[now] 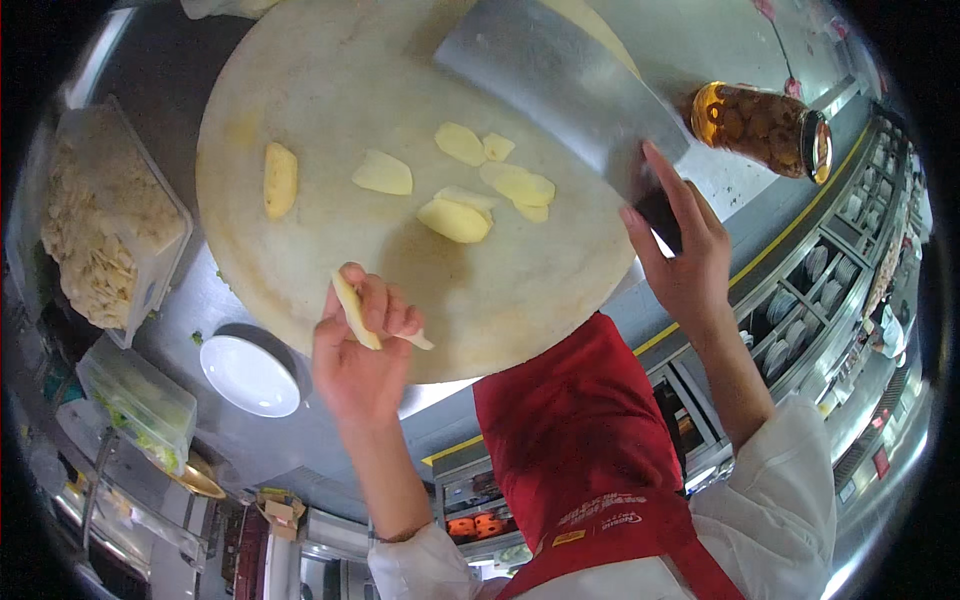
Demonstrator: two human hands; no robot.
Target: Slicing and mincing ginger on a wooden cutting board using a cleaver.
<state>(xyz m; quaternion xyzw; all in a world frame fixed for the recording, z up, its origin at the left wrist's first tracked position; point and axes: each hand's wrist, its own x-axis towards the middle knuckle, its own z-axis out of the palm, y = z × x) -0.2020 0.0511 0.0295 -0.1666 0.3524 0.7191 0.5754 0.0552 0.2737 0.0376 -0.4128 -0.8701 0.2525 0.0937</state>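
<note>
My left hand (pixel 367 352) is raised over the near edge of a round chopping board (pixel 322 247). It holds a pale yellow slice (pixel 355 311), probably ginger, between thumb and fingers; another thin piece (pixel 417 340) sticks out below the fingers. A broad cleaver (pixel 555 82) lies flat at the board's far right. Around its dark handle (pixel 661 217), my right hand (pixel 686 255) has thumb and index finger spread apart, the index fingertip by the blade's heel. Several cut slices (pixel 456 219) lie mid-board. Left of them sits an uncut peeled piece (pixel 280 181).
A lidded glass jar (pixel 761 131) of dark pieces in amber liquid lies right of the board. On the left are a clear tub (pixel 112 225) of pale slices, a white bowl (pixel 250 375) and a plastic container (pixel 139 401) with greens. Shelves of plates (pixel 795 315) stand far right.
</note>
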